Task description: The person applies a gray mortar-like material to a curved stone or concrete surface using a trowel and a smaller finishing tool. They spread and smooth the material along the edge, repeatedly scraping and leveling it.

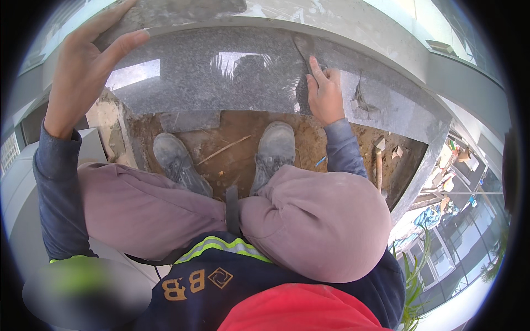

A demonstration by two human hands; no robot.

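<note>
At the upper left, my left hand (83, 71) has its thumb and fingers around the end of a grey stone piece (187, 11). That piece leans near the pale wall, and its top runs out of the picture. My right hand (326, 94) grips a small trowel (303, 45), with the index finger stretched along it. The trowel's thin blade points away from me, against the far edge of a polished grey stone slab (193, 83). Most of the trowel's handle is hidden by my fingers. Right of that hand lies a greyish patch (362, 99) on the slab, its kind unclear.
My shoes stand on brown dirt (232, 132) before the slab, with a thin stick (223, 150) between them. A hammer with a wooden handle (379, 171) lies at the right. A pale wall (386, 38) curves along the back. Rubble (447, 171) and green leaves (411, 287) show far right.
</note>
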